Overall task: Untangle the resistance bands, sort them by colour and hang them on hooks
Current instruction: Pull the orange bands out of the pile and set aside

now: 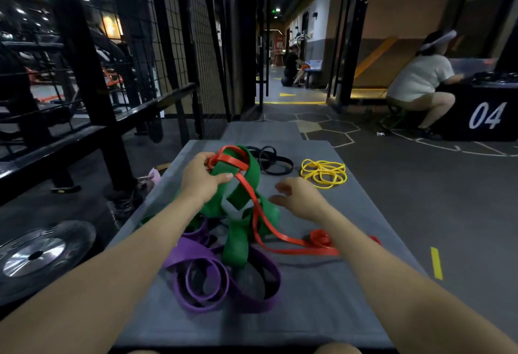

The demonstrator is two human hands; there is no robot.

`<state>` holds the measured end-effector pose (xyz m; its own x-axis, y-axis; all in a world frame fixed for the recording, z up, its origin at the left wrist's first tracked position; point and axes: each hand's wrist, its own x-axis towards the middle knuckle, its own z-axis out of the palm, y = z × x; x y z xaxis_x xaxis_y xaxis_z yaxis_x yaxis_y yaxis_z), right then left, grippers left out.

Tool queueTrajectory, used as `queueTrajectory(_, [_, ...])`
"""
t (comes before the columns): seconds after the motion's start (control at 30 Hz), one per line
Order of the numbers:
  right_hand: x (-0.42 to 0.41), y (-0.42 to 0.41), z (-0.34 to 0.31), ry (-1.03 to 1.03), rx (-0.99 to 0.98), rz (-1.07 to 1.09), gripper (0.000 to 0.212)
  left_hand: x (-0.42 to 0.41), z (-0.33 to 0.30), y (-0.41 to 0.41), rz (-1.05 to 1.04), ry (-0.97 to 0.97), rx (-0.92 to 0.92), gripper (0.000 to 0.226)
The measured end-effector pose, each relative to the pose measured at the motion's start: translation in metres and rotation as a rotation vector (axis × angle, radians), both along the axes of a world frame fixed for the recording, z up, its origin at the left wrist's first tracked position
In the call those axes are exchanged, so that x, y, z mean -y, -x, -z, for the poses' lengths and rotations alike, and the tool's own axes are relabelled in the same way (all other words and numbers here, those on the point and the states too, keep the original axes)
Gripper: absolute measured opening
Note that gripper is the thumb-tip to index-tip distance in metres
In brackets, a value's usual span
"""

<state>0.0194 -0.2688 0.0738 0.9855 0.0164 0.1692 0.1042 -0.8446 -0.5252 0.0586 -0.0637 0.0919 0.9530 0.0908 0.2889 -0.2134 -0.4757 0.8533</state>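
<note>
A tangle of bands lies on a grey mat (322, 311). My left hand (200, 178) grips the wide green band (238, 238) and lifts its upper loops off the mat. A thin red band (286, 238) is threaded through the green loops and trails right across the mat. My right hand (298, 199) hovers just right of the green band, fingers loosely spread and holding nothing. Purple bands (204, 258) lie coiled in front, partly under the green. Black bands (273, 161) and thin yellow bands (323, 172) rest in separate piles at the far end.
A black metal rack with wire grid (117, 79) stands to the left, and a weight plate (39, 255) lies on the floor beside the mat. A person (417, 84) crouches at a black box marked 04 (487, 115) far right. Another person sits down the corridor.
</note>
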Motion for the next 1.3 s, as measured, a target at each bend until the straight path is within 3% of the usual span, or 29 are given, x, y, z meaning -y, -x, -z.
queueTrajectory(0.3, [-0.034, -0.003, 0.02, -0.215, -0.071, -0.017, 0.02, -0.015, 0.016, 0.013, 0.208, 0.135, 0.018, 0.053])
queueTrajectory(0.53, [-0.027, 0.006, 0.012, -0.642, -0.227, 0.049, 0.057, -0.017, 0.029, 0.023, 0.384, 0.271, -0.019, 0.061])
queueTrajectory(0.7, [-0.016, 0.001, 0.002, -0.496, -0.086, 0.051, 0.048, -0.023, 0.028, 0.02, 0.418, 0.193, -0.115, 0.058])
queueTrajectory(0.87, [-0.003, -0.002, -0.018, -0.149, 0.119, 0.08, 0.046, -0.032, 0.036, 0.015, 0.33, -0.124, -0.175, 0.057])
queueTrajectory(1.0, [-0.001, 0.001, -0.016, -0.192, 0.094, 0.048, 0.037, -0.027, 0.036, 0.021, 0.332, -0.26, -0.073, 0.055])
queueTrajectory(1.17, [0.004, 0.001, -0.004, -0.164, 0.138, 0.04, 0.031, -0.02, 0.04, 0.034, 0.466, -0.209, -0.146, 0.061])
queueTrajectory(1.3, [0.004, 0.004, 0.009, -0.03, 0.159, 0.046, 0.026, -0.018, 0.047, 0.035, 0.446, -0.128, -0.186, 0.06])
